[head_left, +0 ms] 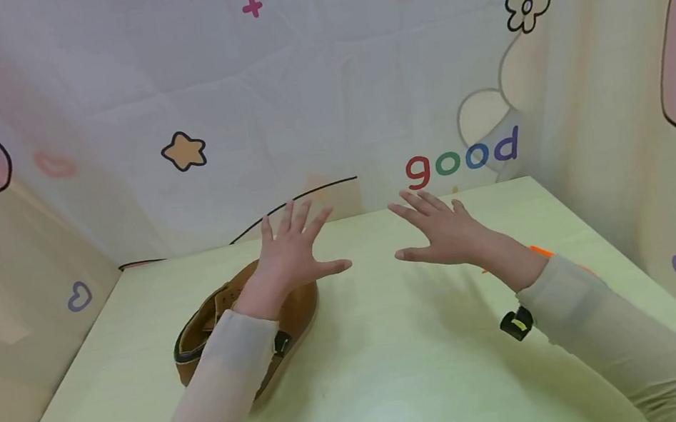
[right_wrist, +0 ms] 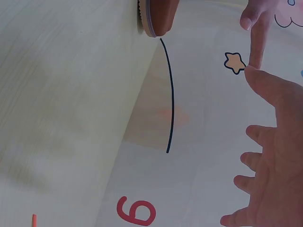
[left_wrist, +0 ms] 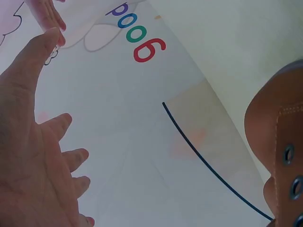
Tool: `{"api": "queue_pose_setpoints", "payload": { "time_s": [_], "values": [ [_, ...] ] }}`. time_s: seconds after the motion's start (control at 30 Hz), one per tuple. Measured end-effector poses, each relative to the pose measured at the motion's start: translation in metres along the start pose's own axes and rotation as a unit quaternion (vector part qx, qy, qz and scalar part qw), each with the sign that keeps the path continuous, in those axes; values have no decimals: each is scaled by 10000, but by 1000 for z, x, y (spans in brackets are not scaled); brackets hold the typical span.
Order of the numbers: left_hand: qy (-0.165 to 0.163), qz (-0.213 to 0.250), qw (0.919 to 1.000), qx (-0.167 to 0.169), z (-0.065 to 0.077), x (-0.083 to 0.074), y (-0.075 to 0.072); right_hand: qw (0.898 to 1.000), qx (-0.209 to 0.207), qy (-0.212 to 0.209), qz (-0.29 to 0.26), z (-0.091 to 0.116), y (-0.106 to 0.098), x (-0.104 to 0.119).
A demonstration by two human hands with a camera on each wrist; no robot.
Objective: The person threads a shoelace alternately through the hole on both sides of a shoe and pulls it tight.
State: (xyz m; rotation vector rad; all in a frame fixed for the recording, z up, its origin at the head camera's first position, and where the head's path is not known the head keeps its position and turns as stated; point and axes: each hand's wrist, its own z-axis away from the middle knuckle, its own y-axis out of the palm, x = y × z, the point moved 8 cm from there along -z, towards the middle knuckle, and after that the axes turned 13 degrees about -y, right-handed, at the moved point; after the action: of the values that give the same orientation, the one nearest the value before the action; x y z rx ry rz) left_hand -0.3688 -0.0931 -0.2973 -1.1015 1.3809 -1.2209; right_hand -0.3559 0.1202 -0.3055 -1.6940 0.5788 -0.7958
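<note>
Both hands are held up over the table with fingers spread and nothing in them. My left hand (head_left: pixel 289 257) is above a brown lace-up shoe (head_left: pixel 300 310), covering part of it in the head view. In the left wrist view the shoe's metal eyelets (left_wrist: pixel 289 154) show at the right edge. My right hand (head_left: pixel 447 231) is raised at the right, its thumb pointing toward the left hand. Below the right forearm, an orange thing (head_left: pixel 541 251) lies on the table, mostly hidden by the sleeve; only thin orange bits of it show.
The pale table (head_left: pixel 389 391) is enclosed by a printed cloth (head_left: pixel 330 111) at the back and on both sides. The cloth carries a star, a flower and the word "good". A black wrist device (head_left: pixel 516 324) hangs below the right cuff.
</note>
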Motion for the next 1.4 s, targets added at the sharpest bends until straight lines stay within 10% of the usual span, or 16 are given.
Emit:
{"api": "queue_pose_setpoints", "payload": {
  "time_s": [0.47,0.87,1.17,1.4],
  "values": [
    [-179,252,9995,-33,25,38,-1,9919,-744,-1018,124,-12,4,38],
    [-418,924,9948,115,73,77,-3,9879,-669,-1363,-308,-28,20,76],
    [-1156,1091,9852,641,93,97,33,9843,-404,-1633,-529,-35,52,94],
    [-887,1495,9827,643,96,94,58,9847,-183,-1639,-558,-32,69,91]
  ]
}}
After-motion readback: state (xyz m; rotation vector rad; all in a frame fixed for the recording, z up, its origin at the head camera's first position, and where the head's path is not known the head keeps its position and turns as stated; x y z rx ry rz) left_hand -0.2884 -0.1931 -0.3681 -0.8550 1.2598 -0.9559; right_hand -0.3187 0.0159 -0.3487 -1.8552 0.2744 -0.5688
